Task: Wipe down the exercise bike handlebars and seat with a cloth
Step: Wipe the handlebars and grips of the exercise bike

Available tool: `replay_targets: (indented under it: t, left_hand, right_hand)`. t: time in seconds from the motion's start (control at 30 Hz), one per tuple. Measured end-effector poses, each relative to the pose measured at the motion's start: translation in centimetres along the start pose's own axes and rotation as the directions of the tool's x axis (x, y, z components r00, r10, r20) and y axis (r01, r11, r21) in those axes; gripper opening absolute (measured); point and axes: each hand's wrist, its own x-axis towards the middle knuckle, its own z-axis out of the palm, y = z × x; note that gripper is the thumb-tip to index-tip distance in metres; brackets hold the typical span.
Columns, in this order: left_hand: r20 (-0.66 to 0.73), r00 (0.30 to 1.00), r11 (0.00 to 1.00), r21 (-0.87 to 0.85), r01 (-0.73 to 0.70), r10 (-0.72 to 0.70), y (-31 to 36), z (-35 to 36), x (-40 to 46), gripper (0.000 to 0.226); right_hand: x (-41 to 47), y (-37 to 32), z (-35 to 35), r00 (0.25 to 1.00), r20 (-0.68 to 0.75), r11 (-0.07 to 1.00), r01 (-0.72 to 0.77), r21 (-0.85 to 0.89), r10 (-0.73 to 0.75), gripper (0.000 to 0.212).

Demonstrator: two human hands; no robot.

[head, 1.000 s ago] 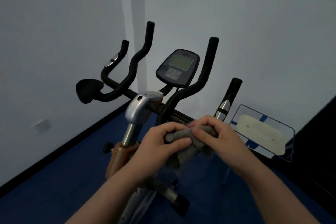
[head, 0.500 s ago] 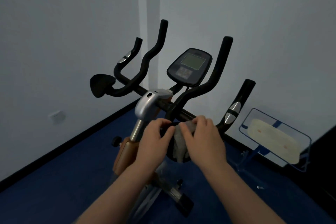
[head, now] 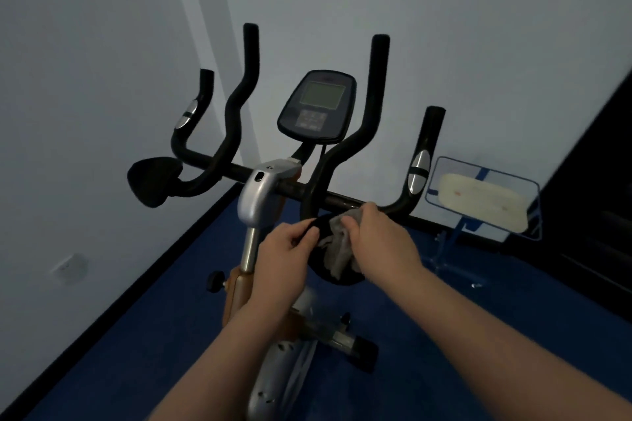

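Note:
The exercise bike's black handlebars [head: 369, 120] rise ahead of me, with a console [head: 316, 106] between the inner bars. A grey cloth [head: 338, 244] lies bunched on the black right arm pad [head: 343, 278], just under the crossbar. My right hand [head: 379, 239] grips the cloth from above and holds it against the pad. My left hand [head: 287, 249] has its fingers curled over the pad's left rim. A matching left arm pad [head: 150, 184] sticks out at the far left. The seat is out of view.
The bike's silver stem [head: 260, 195] and orange frame [head: 236, 297] stand below my left hand on blue floor. A flat mop head in a blue frame [head: 478, 198] leans on the right wall. White walls meet in a corner behind the bike. A wall socket [head: 68, 267] sits low left.
Both hands held the cloth in the air a second ago. They have since moved forward to the right arm pad, and my left hand has shifted from the cloth to the pad's rim.

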Motion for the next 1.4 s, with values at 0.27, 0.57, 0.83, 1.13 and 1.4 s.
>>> replay_targets:
  t: [0.27, 0.57, 0.83, 1.13, 1.4]
  left_hand:
    - [0.179, 0.984, 0.996, -0.083, 0.020, -0.005, 0.3, -1.4, 0.7, 0.021]
    - [0.243, 0.966, 0.988, 0.103, -0.117, 0.089, -0.7, -2.3, 1.3, 0.014]
    - [0.121, 0.978, 0.976, 0.119, -0.183, 0.169, -1.0, -1.1, 0.4, 0.019]
    - [-0.157, 0.944, 0.868, 0.458, -0.190, 0.290, 1.1, 3.8, -0.3, 0.030]
    - [-0.537, 0.778, 0.850, 0.527, 0.008, 0.325, 0.6, 7.3, 1.1, 0.020]
  right_hand:
    - [-4.3, -0.6, 2.0, 0.964, -0.252, 0.985, -0.048, 0.164, 0.089, 0.037]
    - [-9.0, -0.9, 2.1, 0.945, -0.280, 0.940, -0.068, 0.334, 0.168, 0.042]
    - [-5.1, 2.2, -4.2, 0.861, -0.504, 0.901, 0.166, 0.402, 0.067, 0.028]
    - [3.8, 6.5, -5.9, 0.802, -0.093, 0.727, 0.477, -0.494, -0.590, 0.018]
    - [6.9, 7.3, -4.7, 0.627, 0.210, 0.496, 0.744, -0.448, -0.750, 0.033]
